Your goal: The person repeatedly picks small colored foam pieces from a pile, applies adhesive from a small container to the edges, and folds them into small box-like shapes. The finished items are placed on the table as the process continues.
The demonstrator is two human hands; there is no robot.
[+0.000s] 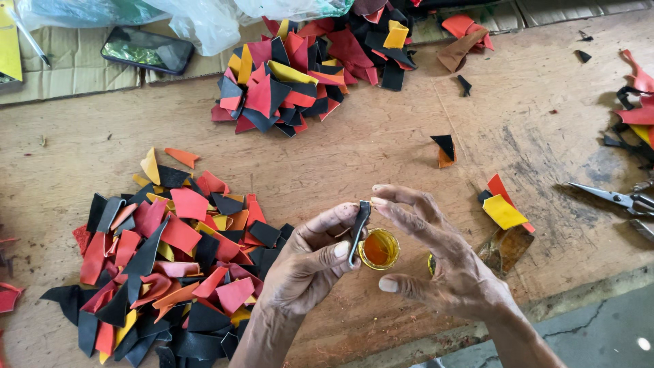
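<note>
We see both hands meeting over a worn wooden tabletop (381, 146), sharing one thin, dark strip (359, 232) of what looks like leather, matte, narrow and slightly curved. Our left hand (310, 262) pinches its lower part between thumb and curled fingers, closed narrow around it. Our right hand (436, 262) pinches the strip's upper end between thumb and forefinger, its other fingers spread loosely. The strip stands nearly upright between the two grips.

Well to the left of the grip lies a large pile of scraps (160, 262): flat, angular offcuts in red, black, orange and yellow, too many to count. Up and to the left, far from the hands, a dark phone (147, 50) rests on cardboard. Above the grip sits a second pile (306, 68) of the same coloured pieces, with clear plastic bags (204, 20) behind it.

Just beside the strip, under the hands, is one small round pot (379, 249) with amber liquid, glossy inside. Up and to the right lies a small black and orange offcut (445, 150). To the right of the right hand lie a yellow scrap (504, 211) on red ones and a brown glassy piece (507, 249). Farthest right, one pair of metal scissors (616, 199) lies at the table's edge.
</note>
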